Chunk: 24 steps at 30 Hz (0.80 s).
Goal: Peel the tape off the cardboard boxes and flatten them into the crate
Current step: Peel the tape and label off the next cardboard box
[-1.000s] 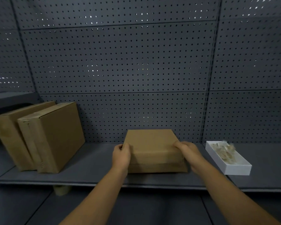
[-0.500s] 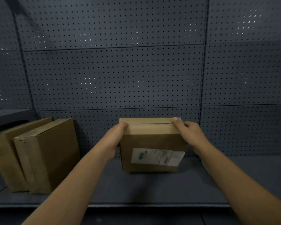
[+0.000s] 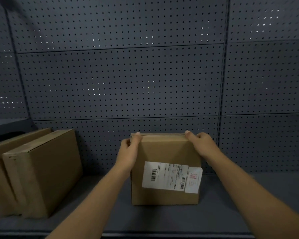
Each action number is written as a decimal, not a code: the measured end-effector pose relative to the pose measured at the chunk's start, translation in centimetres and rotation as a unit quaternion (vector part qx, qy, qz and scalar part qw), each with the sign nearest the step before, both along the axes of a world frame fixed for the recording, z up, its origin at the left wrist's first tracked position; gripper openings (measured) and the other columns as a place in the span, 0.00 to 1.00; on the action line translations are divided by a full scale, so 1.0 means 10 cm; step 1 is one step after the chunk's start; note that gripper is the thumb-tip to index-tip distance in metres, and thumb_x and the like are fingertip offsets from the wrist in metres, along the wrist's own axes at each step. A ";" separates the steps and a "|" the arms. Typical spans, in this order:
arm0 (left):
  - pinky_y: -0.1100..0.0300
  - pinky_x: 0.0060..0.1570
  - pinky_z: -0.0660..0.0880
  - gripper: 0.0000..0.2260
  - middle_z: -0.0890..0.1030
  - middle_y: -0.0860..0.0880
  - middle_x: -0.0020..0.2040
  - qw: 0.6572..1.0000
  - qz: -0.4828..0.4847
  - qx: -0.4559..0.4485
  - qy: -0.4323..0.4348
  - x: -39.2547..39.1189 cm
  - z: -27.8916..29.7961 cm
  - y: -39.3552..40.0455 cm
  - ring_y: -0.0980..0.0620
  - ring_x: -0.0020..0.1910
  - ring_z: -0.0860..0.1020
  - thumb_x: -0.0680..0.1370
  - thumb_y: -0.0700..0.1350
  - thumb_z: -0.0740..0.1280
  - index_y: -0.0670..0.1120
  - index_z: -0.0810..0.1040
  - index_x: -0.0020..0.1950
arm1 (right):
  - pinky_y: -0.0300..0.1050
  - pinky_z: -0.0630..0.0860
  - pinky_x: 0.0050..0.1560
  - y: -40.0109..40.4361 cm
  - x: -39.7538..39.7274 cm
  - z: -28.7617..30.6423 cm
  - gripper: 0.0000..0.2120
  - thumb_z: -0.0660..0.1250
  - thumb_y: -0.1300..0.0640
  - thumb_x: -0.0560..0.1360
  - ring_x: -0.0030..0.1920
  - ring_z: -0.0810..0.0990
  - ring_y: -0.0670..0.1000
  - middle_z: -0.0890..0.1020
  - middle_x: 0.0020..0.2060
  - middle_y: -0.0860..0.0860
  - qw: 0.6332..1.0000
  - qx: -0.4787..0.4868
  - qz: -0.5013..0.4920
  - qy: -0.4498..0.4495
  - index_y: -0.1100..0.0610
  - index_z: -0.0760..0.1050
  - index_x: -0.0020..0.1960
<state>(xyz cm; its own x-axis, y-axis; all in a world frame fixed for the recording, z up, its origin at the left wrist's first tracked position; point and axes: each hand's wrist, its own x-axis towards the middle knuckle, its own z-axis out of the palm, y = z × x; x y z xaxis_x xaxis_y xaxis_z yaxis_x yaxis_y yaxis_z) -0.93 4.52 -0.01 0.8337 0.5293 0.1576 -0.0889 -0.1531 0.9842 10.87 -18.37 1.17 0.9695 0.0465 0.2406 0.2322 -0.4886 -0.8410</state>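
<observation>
A brown cardboard box [image 3: 164,152] stands upright on the grey shelf [image 3: 231,209] in the middle, its front face carrying a white shipping label [image 3: 164,175] with barcodes. My left hand [image 3: 129,152] grips its upper left corner, thumb over the top edge. At the upper right corner my right hand [image 3: 199,144] grips the top edge the same way. A tape seam runs along the box's top. No crate is in view.
Two more taped cardboard boxes [image 3: 41,171] lean together at the left end of the shelf. A grey perforated back panel [image 3: 128,80] rises behind everything. The shelf's front lip [image 3: 162,234] runs along the bottom.
The box lay flat a second ago; both hands have tipped it upright so its labelled face looks at me. My view has risen, and the white tray at the right has left it.
</observation>
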 end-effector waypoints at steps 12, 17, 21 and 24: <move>0.54 0.53 0.73 0.34 0.77 0.53 0.59 0.991 0.029 0.109 -0.065 0.19 -0.29 0.13 0.56 0.56 0.76 0.74 0.81 0.50 0.56 0.70 0.63 | 0.50 0.65 0.67 0.71 -0.23 0.29 0.13 0.61 0.59 0.83 0.60 0.75 0.50 0.82 0.54 0.43 0.918 -0.251 0.068 -0.300 0.47 0.82 0.57; 0.54 0.55 0.78 0.31 0.79 0.55 0.63 0.991 -0.011 0.101 -0.086 0.23 -0.51 0.21 0.57 0.58 0.79 0.71 0.81 0.57 0.65 0.65 0.67 | 0.51 0.79 0.52 1.15 -0.58 0.53 0.12 0.62 0.46 0.82 0.52 0.79 0.48 0.81 0.48 0.42 0.914 -0.243 0.217 -0.242 0.46 0.83 0.58; 0.47 0.64 0.77 0.32 0.77 0.59 0.66 0.987 -0.029 0.107 -0.115 0.30 -0.73 0.31 0.57 0.66 0.77 0.73 0.76 0.65 0.66 0.66 0.73 | 0.47 0.76 0.46 1.22 -0.63 0.65 0.20 0.65 0.31 0.77 0.45 0.75 0.41 0.76 0.42 0.39 0.899 -0.312 0.225 -0.211 0.45 0.83 0.55; 0.45 0.64 0.77 0.34 0.75 0.56 0.68 0.988 -0.052 0.082 -0.122 0.36 -0.76 0.30 0.56 0.66 0.77 0.73 0.76 0.65 0.64 0.66 0.75 | 0.49 0.75 0.51 1.21 -0.61 0.58 0.22 0.67 0.29 0.74 0.51 0.74 0.44 0.74 0.46 0.41 0.893 -0.334 0.213 -0.214 0.45 0.81 0.55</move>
